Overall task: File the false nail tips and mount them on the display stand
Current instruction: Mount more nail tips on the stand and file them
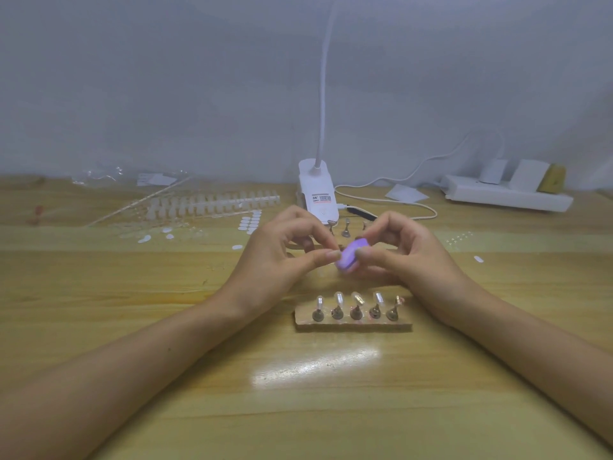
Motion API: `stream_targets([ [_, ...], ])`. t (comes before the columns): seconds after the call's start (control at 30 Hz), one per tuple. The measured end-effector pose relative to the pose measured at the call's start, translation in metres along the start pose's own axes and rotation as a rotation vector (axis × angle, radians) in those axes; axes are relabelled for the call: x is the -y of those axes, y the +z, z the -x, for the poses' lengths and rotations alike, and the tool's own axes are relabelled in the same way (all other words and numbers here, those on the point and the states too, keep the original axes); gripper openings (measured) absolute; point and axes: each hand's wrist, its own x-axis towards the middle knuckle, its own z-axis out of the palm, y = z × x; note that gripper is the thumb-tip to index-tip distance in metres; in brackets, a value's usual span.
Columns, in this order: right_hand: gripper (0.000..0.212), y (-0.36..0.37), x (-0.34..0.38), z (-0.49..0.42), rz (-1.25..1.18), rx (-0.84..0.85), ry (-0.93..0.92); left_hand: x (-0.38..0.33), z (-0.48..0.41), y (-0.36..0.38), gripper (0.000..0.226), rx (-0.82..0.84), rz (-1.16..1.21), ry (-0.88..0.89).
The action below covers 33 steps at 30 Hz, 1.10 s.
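My right hand [401,257] grips a small purple file block [349,258] between thumb and fingers above the table. My left hand [285,257] pinches something small against the block; the nail tip itself is too small to make out. Just in front of my hands stands a wooden display stand [353,323] with several metal holders, most of them carrying a clear nail tip [339,298]. A second stand with metal holders [346,227] sits behind my hands, partly hidden.
A white clip lamp [316,190] with its cable stands at the back centre. Strips of clear nail tips [212,204] and loose white adhesive tabs [250,222] lie at the back left. A white power strip [507,194] sits back right.
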Motion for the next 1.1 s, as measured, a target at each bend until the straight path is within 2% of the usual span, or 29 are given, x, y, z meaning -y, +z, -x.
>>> stream_targets([
  [0.07, 0.025, 0.0011, -0.0002, 0.0007, 0.007, 0.086, 0.022, 0.0007, 0.0001, -0.0002, 0.007, -0.004, -0.003, 0.003],
  [0.17, 0.022, 0.0014, 0.0002, 0.0001, -0.002, -0.003, 0.003, 0.0012, -0.0004, -0.0006, 0.006, -0.014, -0.003, 0.007],
  [0.3, 0.026, 0.0031, 0.0006, 0.002, 0.02, 0.073, 0.015, 0.0015, -0.0005, -0.0005, 0.006, -0.003, -0.009, 0.018],
  [0.4, 0.025, 0.0022, 0.0015, 0.0019, 0.017, -0.038, -0.016, 0.0018, -0.0002, -0.0004, 0.006, -0.009, 0.003, 0.013],
  [0.53, 0.026, 0.0043, 0.0015, 0.0026, 0.041, 0.076, 0.017, 0.0023, -0.0003, -0.0002, 0.005, -0.003, -0.002, 0.01],
  [0.63, 0.025, 0.0026, 0.0015, 0.0014, 0.035, -0.047, -0.026, 0.0015, 0.0, -0.0005, 0.008, -0.01, 0.007, 0.0],
  [0.77, 0.025, 0.0041, 0.0003, 0.0021, 0.038, 0.066, 0.008, 0.0003, -0.0001, -0.0002, 0.007, -0.001, 0.005, 0.013],
  [0.87, 0.026, 0.0027, 0.0014, 0.0015, 0.008, -0.05, -0.034, -0.0002, -0.0004, -0.0003, 0.009, -0.002, 0.009, 0.009],
  [0.97, 0.027, 0.0034, 0.0009, 0.002, 0.051, 0.074, 0.006, 0.0003, -0.0002, -0.0003, 0.008, 0.002, 0.005, 0.026],
  [1.1, 0.025, 0.0017, 0.0007, 0.0005, 0.012, -0.064, -0.042, 0.0017, -0.0008, -0.0005, 0.01, -0.001, 0.011, 0.021],
])
